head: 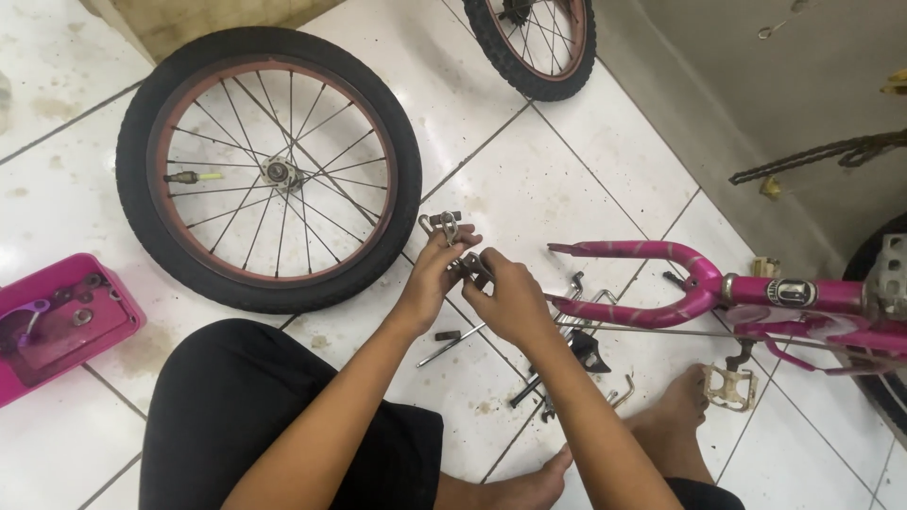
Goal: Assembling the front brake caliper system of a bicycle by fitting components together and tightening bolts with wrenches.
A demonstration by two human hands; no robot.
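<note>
- Pink plastic tray (59, 319): lies on the white tiled floor (529, 189), far left of the loose wheel, with small dark hardware inside.
- Loose wheel (269, 168): black tyre on a reddish rim, flat on the floor, off the bike. It serves as the landmark below. A valve stem points inward at its left side.
- Left hand (436, 274): just right of the loose wheel's lower right edge. Its fingers are closed around a small metal bracket assembly (453, 247), most likely a brake caliper part, held above the floor.
- Right hand (510, 297): directly right of the left hand, touching it. Its fingers pinch the lower end of the same bracket assembly; whether they turn a nut cannot be told.
- Second wheel (534, 42): up and right of the loose wheel, partly cut off by the picture edge.
- Loose tools (557, 373): metal keys and rods scattered on the floor right of and below the loose wheel, under the right forearm.
- Pink bike frame (718, 288): far right of the loose wheel, lying low with its fork (628, 251) empty and a pedal (729, 385) beside the person's foot.
- Progress, as judged: wheel removal looks done, since the fork holds nothing. The bracket assembly is off the frame and in hand. Refitting of the wheel and small parts appears not yet done.
</note>
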